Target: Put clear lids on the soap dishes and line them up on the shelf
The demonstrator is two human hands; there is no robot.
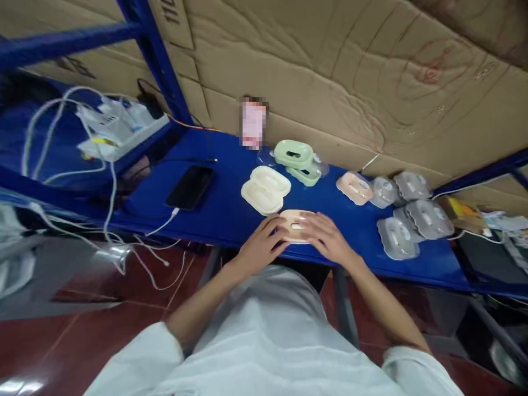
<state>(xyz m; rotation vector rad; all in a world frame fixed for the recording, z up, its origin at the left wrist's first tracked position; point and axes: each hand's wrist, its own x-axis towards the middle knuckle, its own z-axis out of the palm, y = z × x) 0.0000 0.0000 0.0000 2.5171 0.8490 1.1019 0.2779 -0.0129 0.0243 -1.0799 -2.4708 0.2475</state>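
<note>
Brown cardboard right across the back, and down to a blue table. On the right, clear packs clustered together. At the near edge, left hand and right hand, fingers part-bent and slightly spread. Across to a black phone lying flat, then two touching cream pieces, green pieces just beyond. And between those hands, touched at both ends: a peach dish, no telling whether gripped or merely rested upon.

The right hand has a decent bare patch of blue table beside it, until the clear plastic cases block things farther over. Left hand's tighter, cream soap dishes just ahead, but there's a lane between those and the black smartphone.
</note>
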